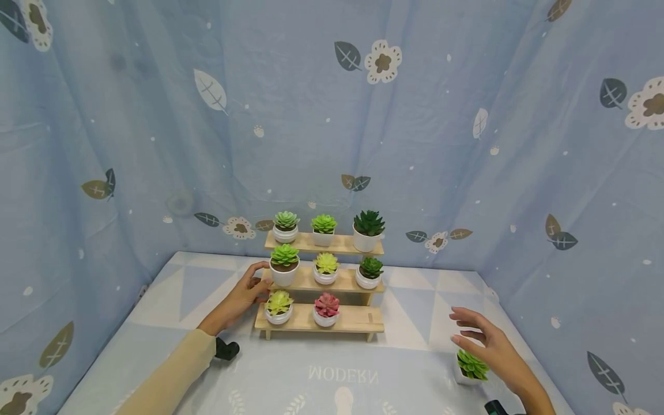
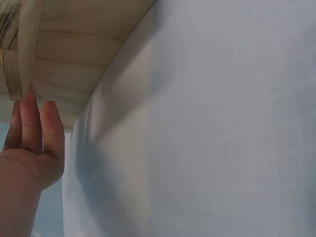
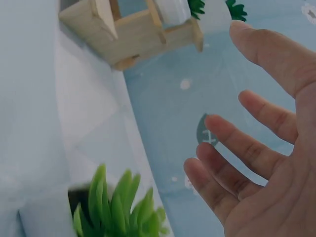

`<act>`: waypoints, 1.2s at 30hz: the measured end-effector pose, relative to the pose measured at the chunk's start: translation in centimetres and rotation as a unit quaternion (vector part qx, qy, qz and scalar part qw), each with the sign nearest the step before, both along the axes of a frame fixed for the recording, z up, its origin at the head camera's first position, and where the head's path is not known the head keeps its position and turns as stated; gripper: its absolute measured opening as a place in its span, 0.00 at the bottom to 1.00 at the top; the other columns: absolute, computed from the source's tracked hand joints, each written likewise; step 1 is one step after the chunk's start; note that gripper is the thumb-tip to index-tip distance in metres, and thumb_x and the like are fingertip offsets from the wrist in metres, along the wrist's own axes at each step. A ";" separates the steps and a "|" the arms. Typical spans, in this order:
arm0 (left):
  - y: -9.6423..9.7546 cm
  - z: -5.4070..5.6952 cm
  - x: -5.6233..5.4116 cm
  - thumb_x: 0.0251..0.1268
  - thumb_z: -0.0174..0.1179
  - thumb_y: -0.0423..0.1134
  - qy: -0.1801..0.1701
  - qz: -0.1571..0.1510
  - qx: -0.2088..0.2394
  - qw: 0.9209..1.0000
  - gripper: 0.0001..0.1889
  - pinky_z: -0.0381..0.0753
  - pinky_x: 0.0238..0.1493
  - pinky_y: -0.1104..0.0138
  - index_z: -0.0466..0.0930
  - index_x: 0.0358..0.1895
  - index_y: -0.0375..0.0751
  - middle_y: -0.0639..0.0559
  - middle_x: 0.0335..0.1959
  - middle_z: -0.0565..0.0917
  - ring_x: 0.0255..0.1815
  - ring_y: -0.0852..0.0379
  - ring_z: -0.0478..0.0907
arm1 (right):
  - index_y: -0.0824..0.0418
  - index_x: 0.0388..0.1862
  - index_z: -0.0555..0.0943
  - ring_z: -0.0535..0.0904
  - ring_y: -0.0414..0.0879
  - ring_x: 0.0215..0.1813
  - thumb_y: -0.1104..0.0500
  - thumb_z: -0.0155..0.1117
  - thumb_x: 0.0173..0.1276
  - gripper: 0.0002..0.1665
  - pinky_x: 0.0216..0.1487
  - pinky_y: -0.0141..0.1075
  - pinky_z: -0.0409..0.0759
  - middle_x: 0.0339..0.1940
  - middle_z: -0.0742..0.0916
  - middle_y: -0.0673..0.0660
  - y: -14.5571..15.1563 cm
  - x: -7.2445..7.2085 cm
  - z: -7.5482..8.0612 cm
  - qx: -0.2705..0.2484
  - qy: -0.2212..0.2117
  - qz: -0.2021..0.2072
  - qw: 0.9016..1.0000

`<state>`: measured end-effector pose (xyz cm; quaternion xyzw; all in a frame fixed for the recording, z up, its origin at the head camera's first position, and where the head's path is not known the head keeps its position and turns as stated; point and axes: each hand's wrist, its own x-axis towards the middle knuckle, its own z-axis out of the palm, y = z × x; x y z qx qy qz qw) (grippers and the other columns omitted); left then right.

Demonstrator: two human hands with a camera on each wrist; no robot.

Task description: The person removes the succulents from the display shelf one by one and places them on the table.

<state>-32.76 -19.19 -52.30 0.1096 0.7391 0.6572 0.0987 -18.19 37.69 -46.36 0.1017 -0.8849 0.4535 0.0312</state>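
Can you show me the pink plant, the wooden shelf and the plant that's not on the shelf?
Pink plant point(image 1: 327, 304): head view, on its leaves.
Wooden shelf point(image 1: 358, 320): head view, on its bare lowest tier.
Plant off the shelf point(image 1: 473, 367): head view, on its green leaves.

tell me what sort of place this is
Probably a small curtained-off tabletop workspace, perhaps for arranging displays: blue patterned curtains enclose the back and sides, and on the printed tabletop a tiered wooden stand holds small potted plants.
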 end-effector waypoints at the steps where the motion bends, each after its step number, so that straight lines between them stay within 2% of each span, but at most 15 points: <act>1: 0.0 0.0 0.0 0.78 0.57 0.56 -0.001 0.001 0.000 1.000 0.31 0.80 0.56 0.52 0.55 0.76 0.59 0.35 0.56 0.71 0.54 0.44 0.76 | 0.52 0.76 0.69 0.76 0.35 0.61 0.51 0.67 0.76 0.33 0.59 0.31 0.78 0.68 0.78 0.60 -0.2 -0.2 0.0 -0.002 0.006 0.006 1.000; 8: 0.0 -0.2 -0.1 0.78 0.57 0.56 0.000 0.003 -0.001 1.000 0.30 0.80 0.55 0.52 0.55 0.76 0.59 0.35 0.55 0.71 0.53 0.44 0.76 | 0.49 0.74 0.71 0.76 0.36 0.62 0.51 0.70 0.74 0.33 0.60 0.32 0.78 0.67 0.79 0.56 -2.1 -1.7 -0.6 -0.017 0.012 0.028 0.999; 15: 0.1 -0.2 0.0 0.78 0.57 0.56 0.002 0.001 -0.001 1.000 0.30 0.81 0.55 0.53 0.56 0.75 0.59 0.35 0.55 0.72 0.54 0.44 0.76 | 0.48 0.74 0.71 0.77 0.40 0.62 0.53 0.70 0.73 0.33 0.62 0.42 0.79 0.66 0.80 0.57 -4.7 -2.9 -0.9 -0.021 0.026 0.068 0.997; 25: 0.1 -0.2 0.0 0.79 0.56 0.56 0.003 0.001 -0.003 1.000 0.30 0.80 0.57 0.51 0.55 0.76 0.59 0.35 0.56 0.71 0.54 0.44 0.76 | 0.44 0.73 0.72 0.76 0.52 0.64 0.50 0.73 0.70 0.34 0.62 0.41 0.78 0.66 0.80 0.56 -8.5 -4.6 -1.2 -0.047 -0.001 0.101 0.994; 32: 0.1 -0.1 0.0 0.78 0.56 0.57 0.001 0.007 -0.009 1.000 0.30 0.79 0.57 0.51 0.56 0.75 0.60 0.35 0.55 0.72 0.53 0.44 0.76 | 0.49 0.74 0.71 0.74 0.67 0.65 0.59 0.71 0.73 0.33 0.59 0.38 0.79 0.66 0.78 0.66 -11.0 -5.6 -1.6 -0.082 -0.005 0.149 0.985; 36: 0.1 -0.1 0.0 0.78 0.57 0.57 0.001 0.009 -0.010 1.000 0.30 0.80 0.57 0.51 0.56 0.76 0.60 0.36 0.55 0.72 0.53 0.44 0.76 | 0.51 0.74 0.71 0.75 0.64 0.64 0.58 0.70 0.73 0.32 0.58 0.39 0.79 0.65 0.79 0.64 -12.4 -6.1 -2.0 -0.077 0.002 0.161 0.984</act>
